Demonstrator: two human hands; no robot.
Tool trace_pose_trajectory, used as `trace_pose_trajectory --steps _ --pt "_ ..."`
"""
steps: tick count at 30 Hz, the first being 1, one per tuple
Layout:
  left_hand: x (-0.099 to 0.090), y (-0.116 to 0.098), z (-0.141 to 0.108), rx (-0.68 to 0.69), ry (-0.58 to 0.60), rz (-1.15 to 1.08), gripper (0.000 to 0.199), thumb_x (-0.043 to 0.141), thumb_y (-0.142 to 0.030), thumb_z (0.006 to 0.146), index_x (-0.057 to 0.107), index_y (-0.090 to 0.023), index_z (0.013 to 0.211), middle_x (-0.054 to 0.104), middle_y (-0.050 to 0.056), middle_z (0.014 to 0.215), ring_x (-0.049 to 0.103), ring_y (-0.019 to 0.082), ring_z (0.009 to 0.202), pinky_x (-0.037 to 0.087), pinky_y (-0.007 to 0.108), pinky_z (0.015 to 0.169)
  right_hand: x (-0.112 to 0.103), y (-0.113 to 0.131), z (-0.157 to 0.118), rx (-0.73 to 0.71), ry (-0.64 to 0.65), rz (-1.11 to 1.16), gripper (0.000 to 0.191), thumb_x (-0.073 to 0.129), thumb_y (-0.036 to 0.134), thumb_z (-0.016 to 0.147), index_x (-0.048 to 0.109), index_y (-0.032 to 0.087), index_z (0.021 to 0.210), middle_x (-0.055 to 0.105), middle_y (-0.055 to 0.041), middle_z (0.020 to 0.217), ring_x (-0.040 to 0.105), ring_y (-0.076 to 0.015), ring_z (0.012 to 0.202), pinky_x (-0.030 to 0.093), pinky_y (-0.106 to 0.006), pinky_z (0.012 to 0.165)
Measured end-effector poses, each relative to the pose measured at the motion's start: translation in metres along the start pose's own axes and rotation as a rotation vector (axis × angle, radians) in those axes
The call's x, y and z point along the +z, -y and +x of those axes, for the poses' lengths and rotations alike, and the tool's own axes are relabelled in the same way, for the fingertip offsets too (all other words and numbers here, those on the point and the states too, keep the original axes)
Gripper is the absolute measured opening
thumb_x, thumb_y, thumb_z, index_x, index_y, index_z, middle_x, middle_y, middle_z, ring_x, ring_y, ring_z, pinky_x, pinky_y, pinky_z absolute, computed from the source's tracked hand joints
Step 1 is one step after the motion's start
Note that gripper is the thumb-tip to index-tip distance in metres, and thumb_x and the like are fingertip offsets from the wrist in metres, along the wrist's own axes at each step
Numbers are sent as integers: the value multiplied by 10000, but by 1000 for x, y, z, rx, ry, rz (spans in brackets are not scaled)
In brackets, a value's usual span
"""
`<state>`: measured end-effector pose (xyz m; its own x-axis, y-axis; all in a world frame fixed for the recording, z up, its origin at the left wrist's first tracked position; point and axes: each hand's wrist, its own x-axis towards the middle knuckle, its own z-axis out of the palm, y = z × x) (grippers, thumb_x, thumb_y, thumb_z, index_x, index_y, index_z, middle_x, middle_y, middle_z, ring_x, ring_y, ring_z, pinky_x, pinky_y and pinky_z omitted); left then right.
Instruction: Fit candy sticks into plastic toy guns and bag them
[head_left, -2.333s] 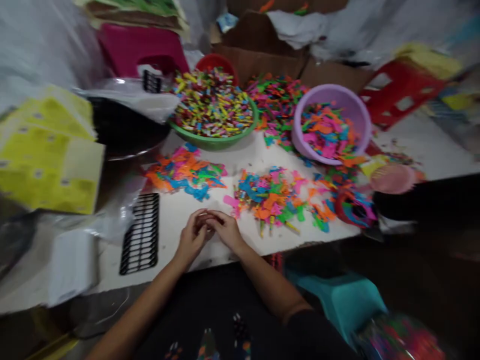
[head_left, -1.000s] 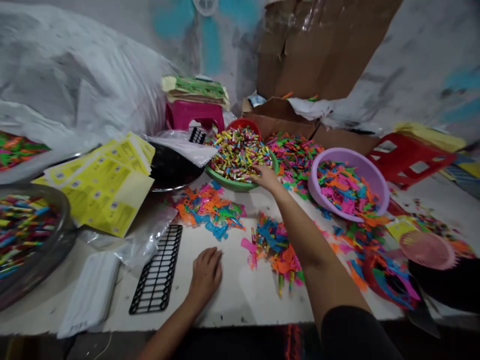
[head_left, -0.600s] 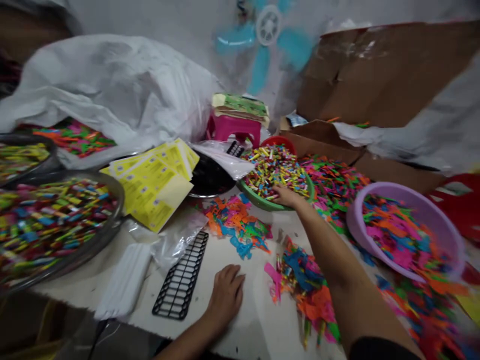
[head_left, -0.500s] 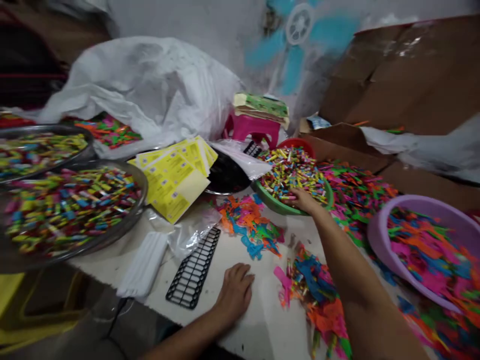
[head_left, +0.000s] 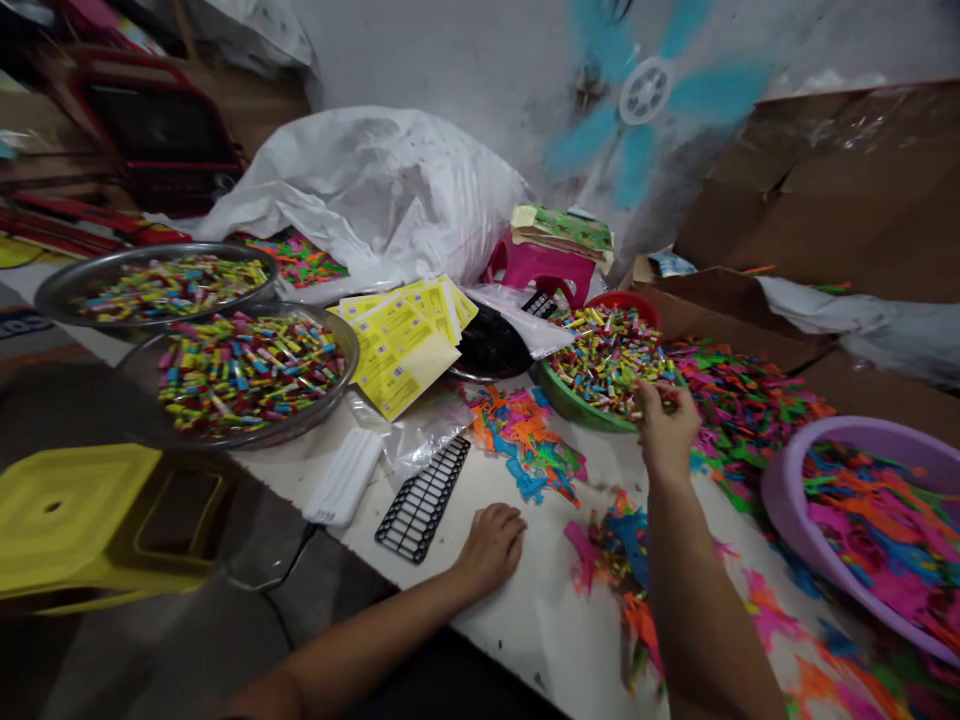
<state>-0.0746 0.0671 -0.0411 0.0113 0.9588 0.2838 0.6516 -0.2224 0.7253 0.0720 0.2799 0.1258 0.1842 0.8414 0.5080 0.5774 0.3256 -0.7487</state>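
Observation:
My left hand (head_left: 491, 548) rests on the white table, fingers loosely curled together, right of a black plastic grid (head_left: 424, 500); what it holds, if anything, is hidden. My right hand (head_left: 667, 425) is at the right edge of a green basin (head_left: 589, 402) full of small colourful wrapped pieces. Its fingers are pinched on something too small to make out. Orange and blue plastic shapes (head_left: 525, 440) lie in a pile between the grid and the basin. Another mixed pile (head_left: 626, 545) lies between my hands, partly behind my right forearm.
Two metal bowls (head_left: 341, 400) of wrapped pieces stand at the left, near yellow sheets (head_left: 405, 345) and a white power strip (head_left: 345, 478). A purple tub (head_left: 787, 500) of plastic shapes is at the right. A yellow stool (head_left: 75, 510) stands below left. Behind are a fan (head_left: 645, 90) and cardboard.
The view has swung left, showing more of the stool and bowls. My right hand has moved from inside the green basin to its right edge. My left hand remains on the table.

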Motion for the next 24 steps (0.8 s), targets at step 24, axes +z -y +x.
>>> trace_pose_trajectory --steps 24 --pt "-11 -29 -6 -832 102 -1594 324 685 -390 596 509 -133 684 535 -30 588 498 58 514 376 195 526 -3 -16 -251 -60 469 -129 341 423 446 772 605 159 786 617 -108 815 563 -204 798 458 -362 738"
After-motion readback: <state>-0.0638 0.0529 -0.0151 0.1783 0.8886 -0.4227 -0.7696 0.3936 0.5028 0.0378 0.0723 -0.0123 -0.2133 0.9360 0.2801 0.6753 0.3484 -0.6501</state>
